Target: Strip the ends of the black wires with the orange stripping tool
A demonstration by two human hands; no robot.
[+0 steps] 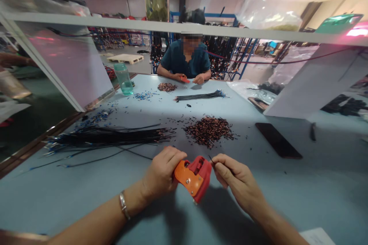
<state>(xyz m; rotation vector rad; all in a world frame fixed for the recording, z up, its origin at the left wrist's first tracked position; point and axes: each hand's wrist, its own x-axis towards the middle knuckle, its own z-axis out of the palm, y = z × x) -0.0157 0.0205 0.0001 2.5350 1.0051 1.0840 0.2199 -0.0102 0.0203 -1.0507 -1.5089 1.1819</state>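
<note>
Left hand [163, 169] wraps an orange-red tool [192, 178], right hand [236, 176] (thumb against forefinger) pinching a black wire [211, 159].

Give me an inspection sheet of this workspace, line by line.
Surface: pale blue-grey table, scattered with small bits.
Job's things: red-and-orange hand tool; pile of short dark and coppery pieces.
Clutter: dark phone, green bottle, blue bits at the left.
Hands: left hand grips the tool; right hand pinches a thin black piece close to it.
Cables: bundle of black cables at the left, some strands splayed.
Surroundings: person opposite, holding a red tool; white shelf above the table.
</note>
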